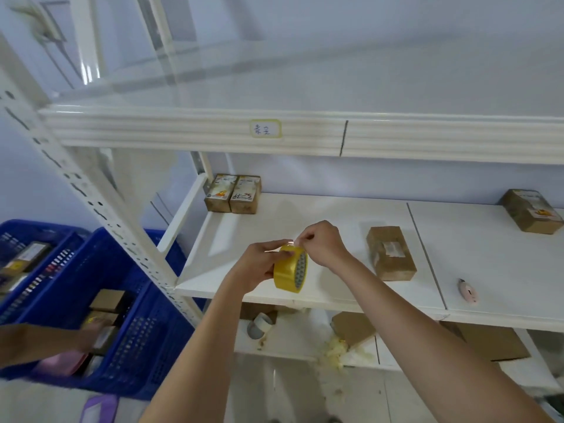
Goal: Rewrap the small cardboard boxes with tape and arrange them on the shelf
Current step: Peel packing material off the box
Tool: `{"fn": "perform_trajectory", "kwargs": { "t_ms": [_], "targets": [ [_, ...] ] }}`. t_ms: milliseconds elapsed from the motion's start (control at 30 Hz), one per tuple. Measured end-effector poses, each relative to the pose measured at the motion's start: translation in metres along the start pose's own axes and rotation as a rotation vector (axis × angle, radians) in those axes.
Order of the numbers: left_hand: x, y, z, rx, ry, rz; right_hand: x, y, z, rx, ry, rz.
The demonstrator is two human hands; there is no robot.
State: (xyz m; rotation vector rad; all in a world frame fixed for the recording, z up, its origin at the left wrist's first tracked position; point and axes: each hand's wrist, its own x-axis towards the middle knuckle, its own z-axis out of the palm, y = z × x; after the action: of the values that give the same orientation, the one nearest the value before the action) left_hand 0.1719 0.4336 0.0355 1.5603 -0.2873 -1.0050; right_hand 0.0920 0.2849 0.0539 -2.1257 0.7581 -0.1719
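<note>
The right hand (323,244) pinches the loose end of the tape between thumb and fingers (305,238) at the top of the yellow tape roll (290,270). The left hand (262,264) grips the roll from the left, fingers curled round its rim, and holds it upright above the front edge of the middle shelf (335,218).

On that white shelf 1 cardboard box (390,253) lies flat just right of the hands, near the seam between 2 boards. A further box (531,210) sits at the far right, and 2 boxes (233,193) stand touching side by side in the back left corner. A small pink cutter (468,290) lies near the front edge, right of the seam.

The upper shelf (213,129) bears a handwritten label (265,128). The lower shelf (290,340) holds another tape roll (259,325), cardboard pieces and crumpled tape scraps. Left of the rack, blue plastic crates (128,346) stand on the floor, with another person's hand (91,334) reaching into 1. The wall behind is pale.
</note>
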Motion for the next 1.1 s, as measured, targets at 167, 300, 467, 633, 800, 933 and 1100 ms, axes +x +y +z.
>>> {"fn": "perform_trajectory", "kwargs": {
  "t_ms": [167,300,467,633,800,933,1100],
  "targets": [
    [-0.009,-0.010,-0.039,0.072,0.070,-0.044,-0.002,-0.023,0.038,-0.138,-0.067,-0.030],
    [-0.014,-0.020,-0.059,0.097,0.109,-0.093,-0.006,-0.035,0.063,-0.230,-0.118,-0.046],
    [-0.015,-0.030,-0.075,0.126,0.132,-0.156,-0.011,-0.039,0.087,-0.263,-0.143,-0.041],
    [-0.015,-0.050,-0.086,0.117,0.160,-0.203,-0.018,-0.043,0.101,-0.257,-0.181,-0.034],
    [-0.024,-0.066,-0.091,-0.062,0.024,-0.143,-0.020,-0.040,0.102,-0.245,-0.149,-0.031],
    [-0.030,-0.075,-0.100,-0.250,-0.099,-0.086,-0.012,-0.048,0.088,-0.161,-0.129,0.009],
    [-0.026,-0.071,-0.101,-0.094,0.024,-0.058,-0.013,-0.052,0.089,-0.131,-0.147,0.022]
  ]
}}
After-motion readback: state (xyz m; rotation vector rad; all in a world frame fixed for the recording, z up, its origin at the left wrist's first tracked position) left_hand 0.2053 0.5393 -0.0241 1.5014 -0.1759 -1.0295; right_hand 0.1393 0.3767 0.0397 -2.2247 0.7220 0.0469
